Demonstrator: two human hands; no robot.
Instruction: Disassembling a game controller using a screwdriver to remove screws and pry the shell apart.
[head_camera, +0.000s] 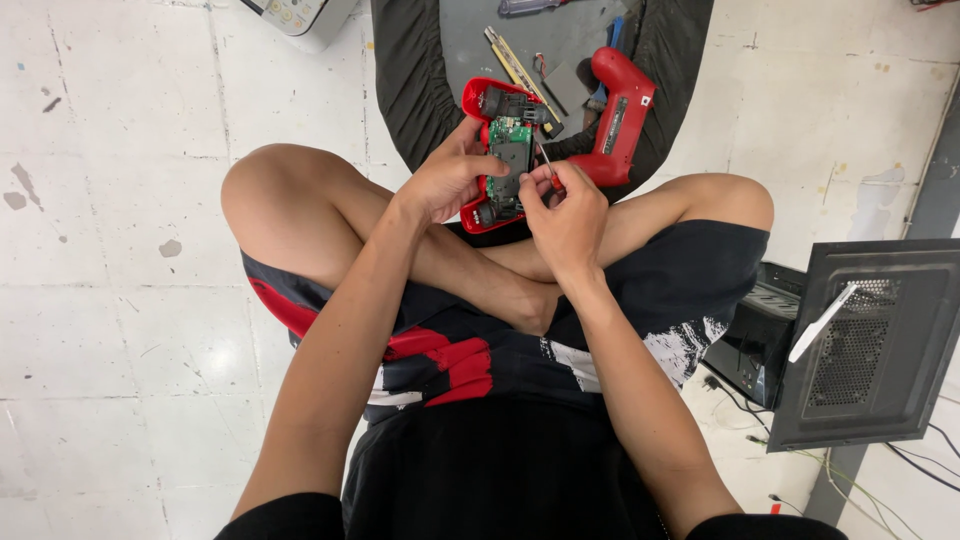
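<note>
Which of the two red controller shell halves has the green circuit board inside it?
The half held by the left hand, nearer the person. The other half lies empty on the dark mat.

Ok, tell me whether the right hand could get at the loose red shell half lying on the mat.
Probably yes: the loose red shell half lies just beyond the right hand with nothing between them, though its fingers are pinching a small screwdriver.

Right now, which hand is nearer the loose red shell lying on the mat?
The right hand: it sits just below the red shell, nearly touching. The left hand is farther off, holding the opened controller.
</note>
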